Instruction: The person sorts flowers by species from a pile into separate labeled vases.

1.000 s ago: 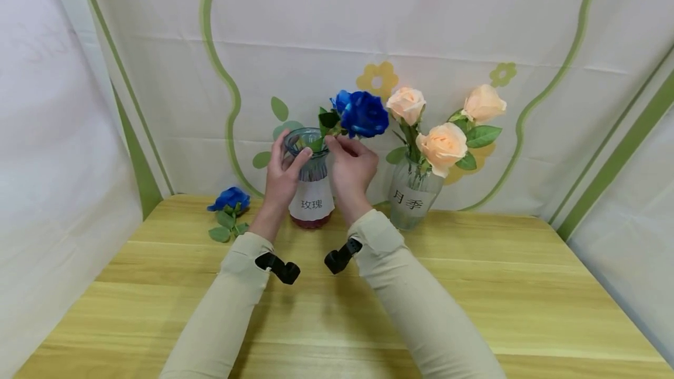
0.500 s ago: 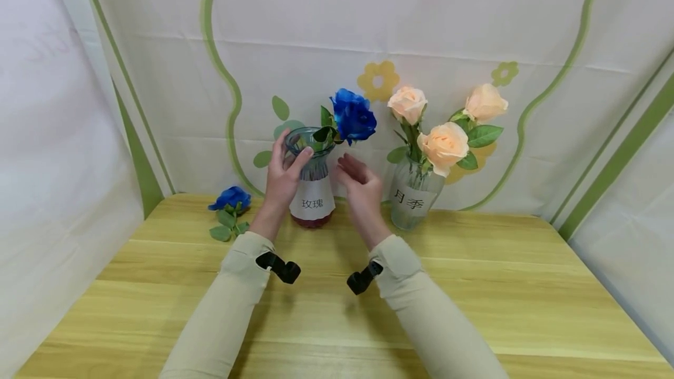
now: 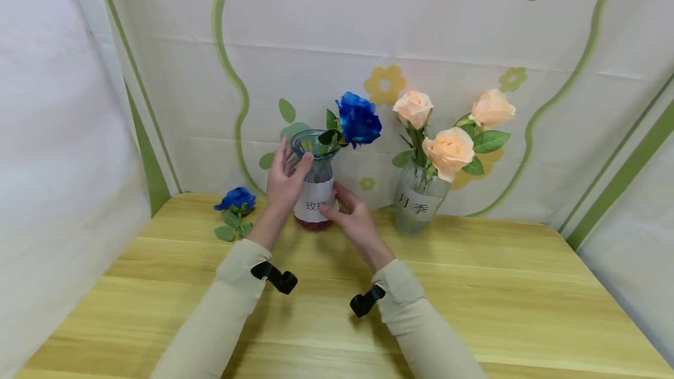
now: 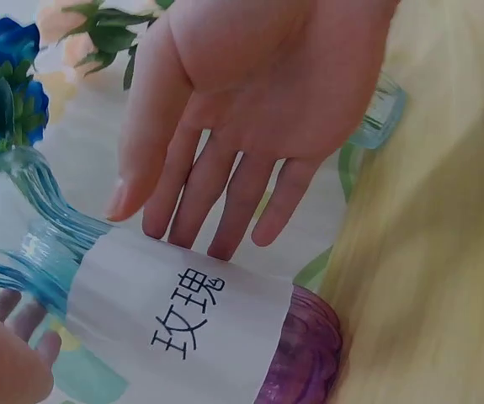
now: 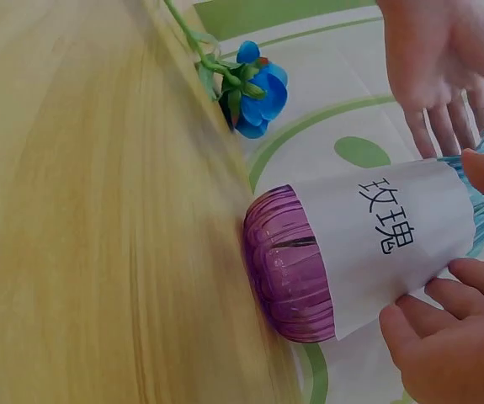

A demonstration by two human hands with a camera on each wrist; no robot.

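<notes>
A glass vase (image 3: 314, 199) with a blue rim, purple base and white paper label stands near the table's back edge. Blue roses (image 3: 360, 120) lean out over its right rim; the left wrist view shows a second bloom partly behind the first. My left hand (image 3: 284, 183) holds the vase's neck from the left, thumb at the front below the rim. Lower on the right side, my right hand (image 3: 358, 221) touches the vase, its thumb over the label. In the left wrist view, the right hand's fingers (image 4: 199, 185) are straight and spread along the label's edge.
Another blue rose (image 3: 237, 199) with leaves lies at the table's back left. To the right stands a clear labelled vase (image 3: 418, 206) holding peach roses (image 3: 450, 151). A printed white cloth (image 3: 316, 63) hangs behind the wooden table (image 3: 474, 297).
My right hand pinched a blue rose at the rim, let go, then moved down to the vase's side. The roses stay in the vase. My left hand remains at the neck.
</notes>
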